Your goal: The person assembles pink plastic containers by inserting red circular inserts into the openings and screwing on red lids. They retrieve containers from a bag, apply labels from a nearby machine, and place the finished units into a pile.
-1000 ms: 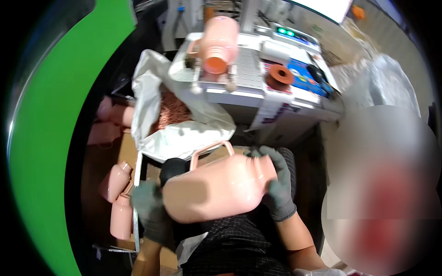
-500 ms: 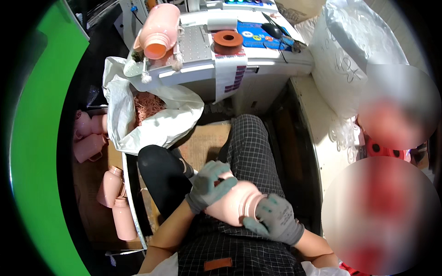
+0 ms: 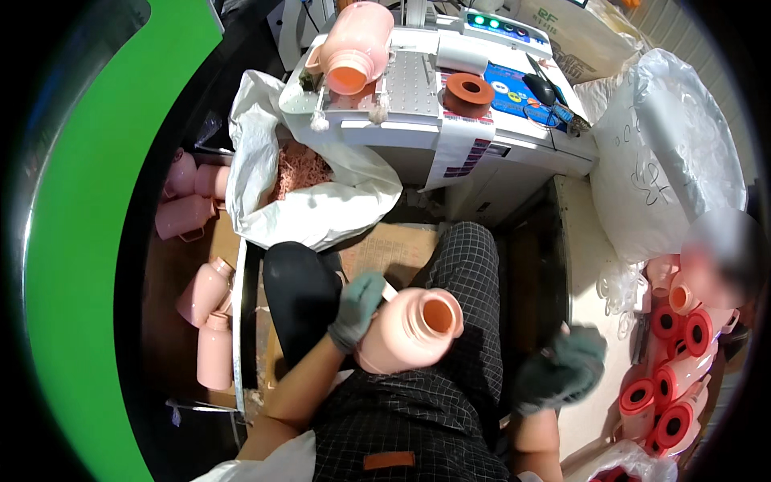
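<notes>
A large pink plastic jug [image 3: 401, 341] lies tilted over my lap, its wide open mouth facing up and to the right. My left hand [image 3: 359, 309], in a grey-green glove, is closed around its handle side. To the right of the jug and apart from it is my gloved right hand [image 3: 562, 369], over the gap beside the pale board. Motion smears its fingers, and a small pale spot shows at its upper edge; whether it holds anything cannot be made out.
A white sack [image 3: 337, 213] with pink shavings stands ahead. Pink bottles [image 3: 215, 353] lie in the bin at left. Another pink jug [image 3: 357, 48] rests on the machine top near a brown tape roll [image 3: 468, 95]. At right are red-rimmed pink jugs [image 3: 673, 422] and a large plastic bag [image 3: 654, 177].
My right hand has let go of the jug's neck and moved right. The jug's mouth has turned further upward in my left hand. The view has shifted, showing more of the right side.
</notes>
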`<state>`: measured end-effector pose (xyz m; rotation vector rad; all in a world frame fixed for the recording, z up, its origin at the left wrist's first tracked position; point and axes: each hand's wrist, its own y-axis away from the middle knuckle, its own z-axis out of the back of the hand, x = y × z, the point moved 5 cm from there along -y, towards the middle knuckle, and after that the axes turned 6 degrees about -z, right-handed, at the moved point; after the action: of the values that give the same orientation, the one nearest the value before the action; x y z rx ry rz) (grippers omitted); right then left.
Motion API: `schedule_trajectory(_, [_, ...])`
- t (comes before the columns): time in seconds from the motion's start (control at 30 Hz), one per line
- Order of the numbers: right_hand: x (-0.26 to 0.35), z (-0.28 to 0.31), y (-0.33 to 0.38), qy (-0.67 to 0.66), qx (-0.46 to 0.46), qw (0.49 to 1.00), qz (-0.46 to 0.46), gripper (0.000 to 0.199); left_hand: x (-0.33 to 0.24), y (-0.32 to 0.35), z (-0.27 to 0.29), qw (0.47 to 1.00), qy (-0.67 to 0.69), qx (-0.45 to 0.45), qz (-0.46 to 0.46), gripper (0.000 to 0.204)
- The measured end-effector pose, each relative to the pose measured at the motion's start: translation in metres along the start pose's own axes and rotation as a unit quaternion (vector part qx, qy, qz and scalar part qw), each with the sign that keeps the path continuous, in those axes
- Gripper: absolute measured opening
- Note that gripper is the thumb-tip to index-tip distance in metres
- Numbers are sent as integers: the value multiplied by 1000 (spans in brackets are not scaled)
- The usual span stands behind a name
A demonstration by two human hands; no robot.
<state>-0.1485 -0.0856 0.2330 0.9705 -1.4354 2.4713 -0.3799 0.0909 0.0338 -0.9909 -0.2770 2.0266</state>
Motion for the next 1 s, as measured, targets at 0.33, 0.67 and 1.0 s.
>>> schedule_trajectory(0.33, [-32, -135, -52, -181, 198, 961, -62, 44, -61, -49, 41, 992, 63, -99, 36, 23])
schedule_trajectory(0.67, [-270, 109, 40, 373, -26, 872, -316, 26, -139, -81, 31, 992, 48, 115, -3, 62])
schedule_trajectory(1.0, [-325, 146, 66, 395, 13, 841, -369, 14, -132, -97, 40, 987, 65, 86, -118, 74])
